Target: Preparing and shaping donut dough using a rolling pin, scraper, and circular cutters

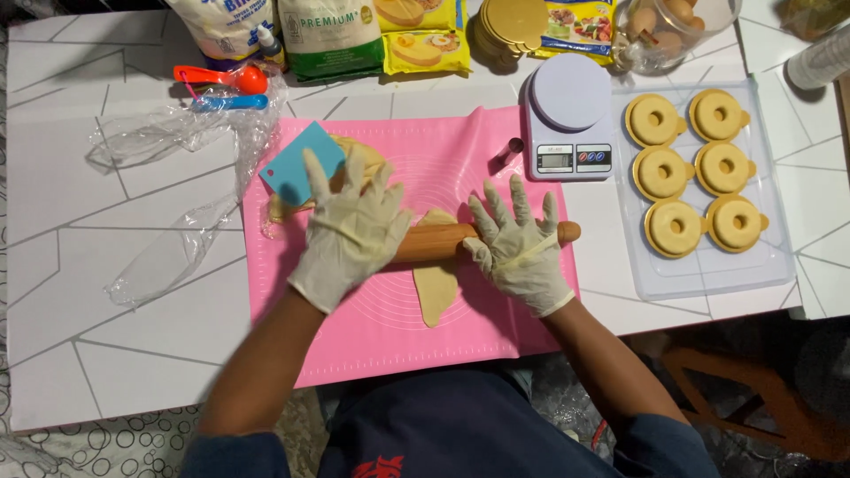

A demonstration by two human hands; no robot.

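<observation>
A wooden rolling pin lies across a long strip of pale dough on a pink silicone mat. My left hand, in a cream glove, presses flat on the pin's left end with fingers spread. My right hand, also gloved, presses flat on the pin's right part, leaving its tip showing. A lump of dough sits at the mat's upper left, partly under a blue plastic scraper.
A white digital scale stands at the mat's upper right. A clear tray holds several yellow ring moulds. Crumpled plastic wrap lies left. Flour bags, measuring spoons and an egg jar line the back.
</observation>
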